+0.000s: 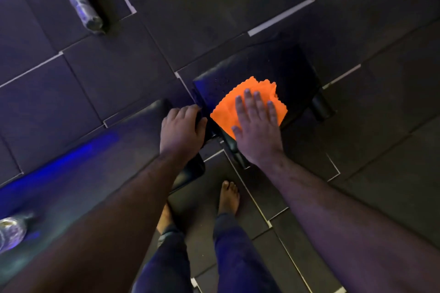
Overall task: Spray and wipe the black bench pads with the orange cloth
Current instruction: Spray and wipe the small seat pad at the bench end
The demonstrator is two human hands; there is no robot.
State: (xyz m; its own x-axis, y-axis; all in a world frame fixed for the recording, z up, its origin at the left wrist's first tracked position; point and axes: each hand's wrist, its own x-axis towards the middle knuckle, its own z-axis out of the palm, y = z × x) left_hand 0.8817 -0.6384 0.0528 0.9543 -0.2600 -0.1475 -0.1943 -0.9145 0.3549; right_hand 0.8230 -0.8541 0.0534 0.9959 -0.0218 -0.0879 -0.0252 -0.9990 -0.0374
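The orange cloth [228,109] lies spread on the small black seat pad [269,66], whose surface shows fine droplets near its left edge. My right hand [256,126] presses flat on the cloth, fingers spread. My left hand [182,131] is curled over the end of the long black bench pad [100,169], which runs down to the left and reflects blue light. A narrow gap separates the two pads. A clear bottle [12,231] lies on the long pad at the far left edge.
Dark rubber floor tiles [381,173] with pale seams surround the bench. A wrapped machine frame [85,0] stands at the upper left. My bare feet [228,197] stand on the floor just below the bench.
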